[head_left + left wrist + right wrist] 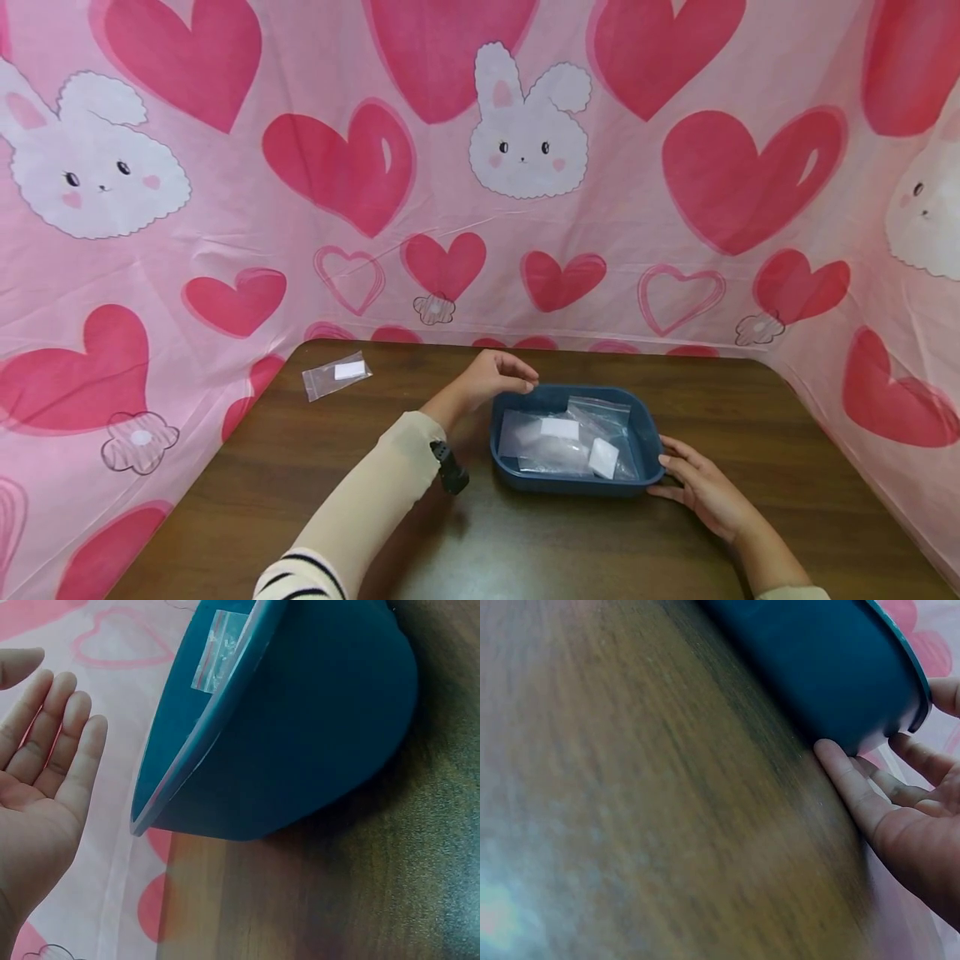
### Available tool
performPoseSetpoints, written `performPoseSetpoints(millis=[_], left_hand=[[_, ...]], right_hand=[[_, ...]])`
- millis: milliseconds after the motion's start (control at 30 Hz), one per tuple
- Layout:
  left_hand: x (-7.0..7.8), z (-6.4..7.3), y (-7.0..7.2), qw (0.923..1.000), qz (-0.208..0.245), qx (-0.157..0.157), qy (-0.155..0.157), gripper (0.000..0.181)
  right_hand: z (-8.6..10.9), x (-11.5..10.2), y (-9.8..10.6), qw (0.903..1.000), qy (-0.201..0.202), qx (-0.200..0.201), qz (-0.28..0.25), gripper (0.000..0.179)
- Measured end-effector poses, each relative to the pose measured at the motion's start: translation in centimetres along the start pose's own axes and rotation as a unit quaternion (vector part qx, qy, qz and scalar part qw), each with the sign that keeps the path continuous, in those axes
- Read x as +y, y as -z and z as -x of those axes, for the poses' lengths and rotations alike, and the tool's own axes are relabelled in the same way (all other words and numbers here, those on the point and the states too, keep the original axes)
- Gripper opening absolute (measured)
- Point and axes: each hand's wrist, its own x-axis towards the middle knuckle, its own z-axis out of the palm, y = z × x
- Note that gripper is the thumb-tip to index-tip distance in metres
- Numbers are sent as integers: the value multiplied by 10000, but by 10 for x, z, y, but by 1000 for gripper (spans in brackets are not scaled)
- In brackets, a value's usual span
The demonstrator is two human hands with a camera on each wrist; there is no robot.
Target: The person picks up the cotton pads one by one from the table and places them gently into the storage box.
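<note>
A dark blue plastic basin [577,485] stands on the table, holding several clear zip bags [517,433]. White rectangular pieces [559,428] show in or on those bags. My left hand [491,379] hovers by the basin's far left corner, its palm [37,825] bare and its fingers extended, with nothing held. In the left wrist view, a gap separates that hand from the basin wall [300,727]. At the basin's right end, my right hand [701,487] touches the wall with fairly straight fingers [847,784] at the rim and low down.
Another clear zip bag [322,382] with a white piece lies at the far left of the brown wooden table [300,467]. A pink cloth [442,217] with hearts and rabbits hangs behind and at both sides. A black strap device [448,468] sits on the left wrist.
</note>
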Motion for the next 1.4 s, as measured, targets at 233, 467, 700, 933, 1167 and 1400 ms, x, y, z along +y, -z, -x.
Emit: performPoseSetpoints(millis=[233,467,700,933,1167,1400], left_hand=[[0,4,1,9999,67,118,-25,25],[1,11,7,9998,-81,104,-138,27],[2,21,12,9987,-299,-77,-413,40],[-1,31,18,9977,-418,-17,-534,46],[-1,41,22,9960,-365,138,-806,45],[-4,52,26,9945,-551,496,-747,45]], right_hand=[[-1,-1,-1,9998,-123,109,113,42],[0,-1,-2,9999,-95,86,101,41],[1,0,-1,10000,-48,-45,41,41],[0,1,0,10000,-62,-47,35,40],[1,1,0,10000,-39,-58,59,40],[0,1,-1,10000,-21,10,61,40]])
